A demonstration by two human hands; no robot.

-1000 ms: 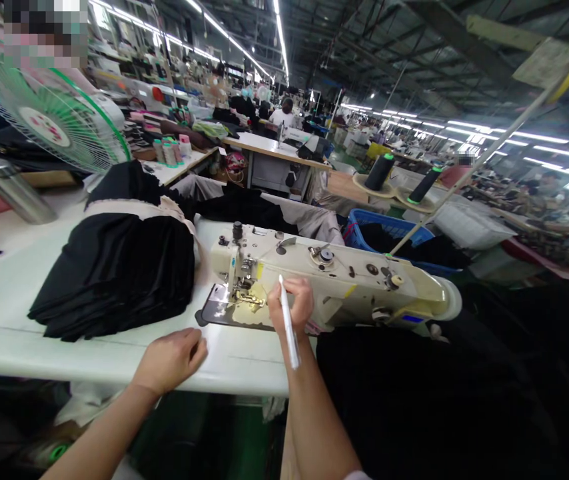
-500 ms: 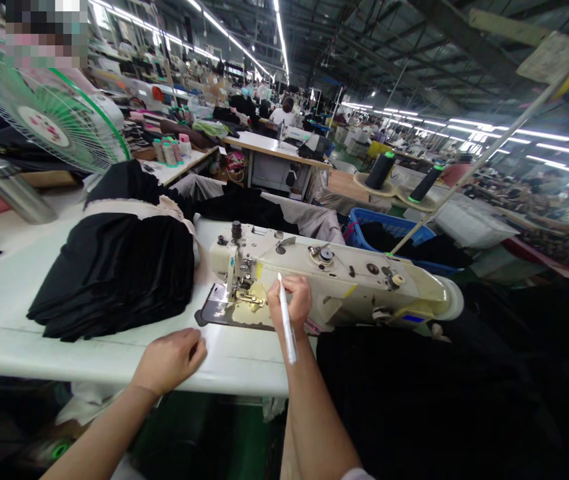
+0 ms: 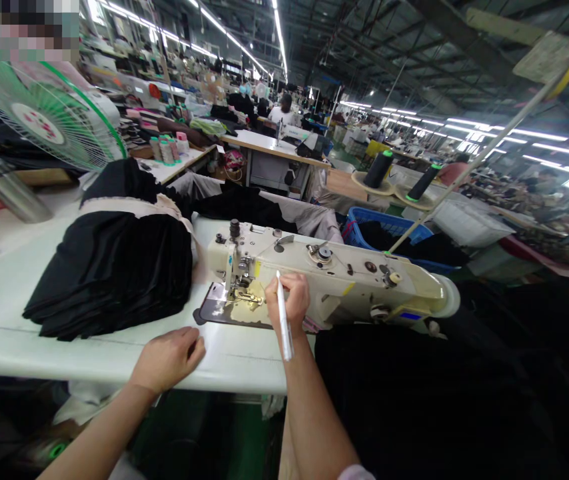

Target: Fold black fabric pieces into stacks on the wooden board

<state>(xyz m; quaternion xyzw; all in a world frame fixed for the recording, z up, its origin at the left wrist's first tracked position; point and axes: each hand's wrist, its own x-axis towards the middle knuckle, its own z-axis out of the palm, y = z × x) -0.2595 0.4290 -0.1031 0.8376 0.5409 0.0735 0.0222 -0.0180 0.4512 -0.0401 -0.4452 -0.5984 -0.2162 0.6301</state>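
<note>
My right hand (image 3: 287, 303) grips a slim white marker pen (image 3: 284, 317) upright above the front of a cream industrial sewing machine (image 3: 324, 273). Its tip points down near the machine's metal presser foot (image 3: 242, 293), and the hand hovers over the bed. My left hand (image 3: 169, 360) rests on the white work table (image 3: 14, 347) close to its front edge, fingers loosely curled and holding nothing. A folded stack of black fabric (image 3: 109, 267) with a pale band lies on the table left of the machine.
Black cloth (image 3: 414, 393) fills the area right of the table. Behind the machine stand a blue crate of black fabric (image 3: 389, 223) and dark thread cones (image 3: 378, 170). A green-bladed fan (image 3: 39, 113) and a steel flask (image 3: 7, 190) stand at left. Co-workers sit at distant tables.
The whole scene has shifted slightly left and up in view. Both hands keep their poses, and the right hand still holds the white marker pen.
</note>
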